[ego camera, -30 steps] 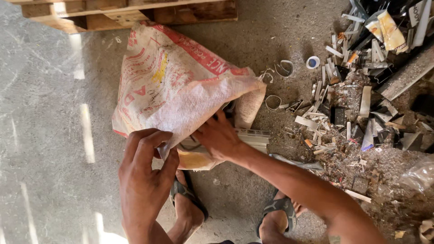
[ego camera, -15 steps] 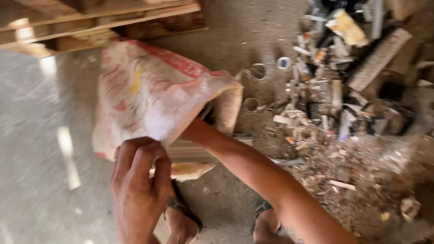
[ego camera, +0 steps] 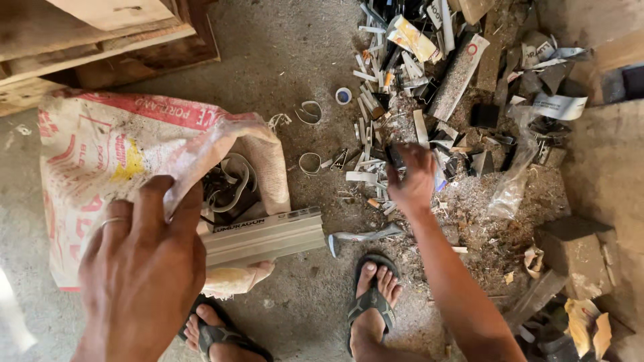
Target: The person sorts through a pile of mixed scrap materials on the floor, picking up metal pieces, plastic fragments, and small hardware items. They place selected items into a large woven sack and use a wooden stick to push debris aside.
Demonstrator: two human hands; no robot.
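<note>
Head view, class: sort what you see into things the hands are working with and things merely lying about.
In use:
left hand
woven sack
right hand
scrap pile

Lying about:
wooden pallet
tape roll
concrete block

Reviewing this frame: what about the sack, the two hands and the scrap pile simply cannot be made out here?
- Head view: most of the sack's contents are hidden by its own cloth; only dark strips and a grey channel piece show.
- What the right hand pinches is covered by its fingers.
- The left hand hides the sack edge it grips.
- Small bits in the scrap pile are too small to identify.
</note>
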